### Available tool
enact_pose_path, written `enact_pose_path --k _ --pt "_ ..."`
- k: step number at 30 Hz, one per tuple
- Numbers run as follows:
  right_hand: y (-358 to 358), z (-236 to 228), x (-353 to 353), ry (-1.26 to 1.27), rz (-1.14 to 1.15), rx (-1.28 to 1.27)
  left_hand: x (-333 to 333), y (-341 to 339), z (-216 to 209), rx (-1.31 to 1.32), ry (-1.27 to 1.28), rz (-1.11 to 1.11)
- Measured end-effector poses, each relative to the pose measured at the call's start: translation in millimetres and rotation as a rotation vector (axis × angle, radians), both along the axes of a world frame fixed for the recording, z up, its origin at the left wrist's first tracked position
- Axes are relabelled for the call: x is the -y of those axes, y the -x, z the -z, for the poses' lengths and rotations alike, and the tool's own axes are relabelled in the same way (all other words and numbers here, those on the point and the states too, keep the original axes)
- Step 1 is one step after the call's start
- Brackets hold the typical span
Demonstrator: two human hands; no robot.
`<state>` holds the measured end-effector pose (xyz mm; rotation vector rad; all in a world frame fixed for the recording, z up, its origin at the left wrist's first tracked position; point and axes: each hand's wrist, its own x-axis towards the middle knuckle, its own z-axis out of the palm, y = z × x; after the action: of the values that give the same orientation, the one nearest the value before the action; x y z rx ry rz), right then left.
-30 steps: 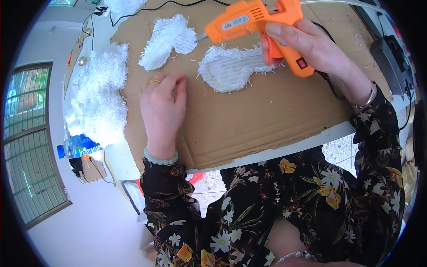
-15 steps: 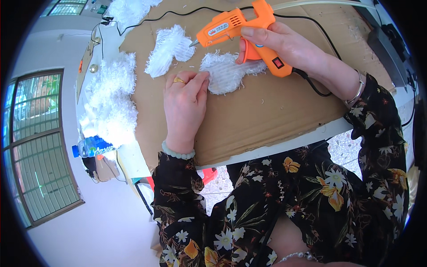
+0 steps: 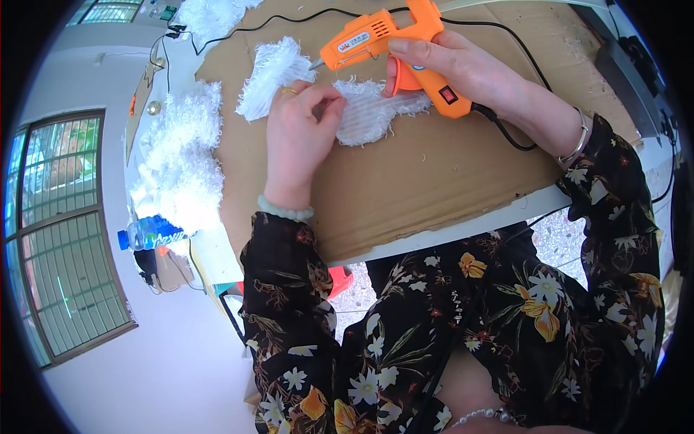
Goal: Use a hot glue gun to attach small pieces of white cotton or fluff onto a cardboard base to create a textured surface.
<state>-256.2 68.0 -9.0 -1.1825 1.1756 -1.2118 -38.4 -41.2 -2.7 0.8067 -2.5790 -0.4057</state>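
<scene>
An orange hot glue gun [image 3: 361, 40] is held in my right hand [image 3: 463, 69], its fingers wrapped around the handle and trigger. The metal nozzle points left, at the edge of a white fringed fabric piece [image 3: 271, 69] lying on the cardboard. My left hand [image 3: 303, 130], wearing a ring and a pale bead bracelet, is closed just below the nozzle. Its curled fingers overlap the lower right part of that piece; what they pinch, if anything, is hidden. A second white fringed piece [image 3: 369, 119] lies beneath the glue gun, beside my left thumb.
Brown cardboard [image 3: 448, 173] covers the table. Fluffy white material [image 3: 181, 159] is heaped at the left, with a blue-labelled bottle [image 3: 152, 235] by it. A black cord [image 3: 506, 32] crosses the far side. A dark grey box [image 3: 629, 94] stands at the right.
My left hand has shifted from the second piece's left edge up and leftward over the first piece. The glue gun has moved slightly up, still in my right hand.
</scene>
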Motion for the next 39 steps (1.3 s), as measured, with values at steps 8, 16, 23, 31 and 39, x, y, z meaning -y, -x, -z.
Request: enact_pose_path --k 8,16,23,31,39 --pt "-3 10 5 -0.013 0.056 0.02 -20 -44 -3 -0.19 -0.176 -0.184" --pt "1 5 2 -0.002 0.016 -0.014 -47 -27 5 -0.065 0.091 -0.049" --pt "0 10 6 -0.007 0.003 0.016 -40 -18 11 -0.097 0.102 -0.018" --pt "1 5 1 -0.036 0.042 0.024 -42 -29 -3 -0.317 -0.258 -0.138" --pt "-2 11 8 -0.009 0.001 0.063 -51 -35 2 -0.179 -0.031 -0.106"
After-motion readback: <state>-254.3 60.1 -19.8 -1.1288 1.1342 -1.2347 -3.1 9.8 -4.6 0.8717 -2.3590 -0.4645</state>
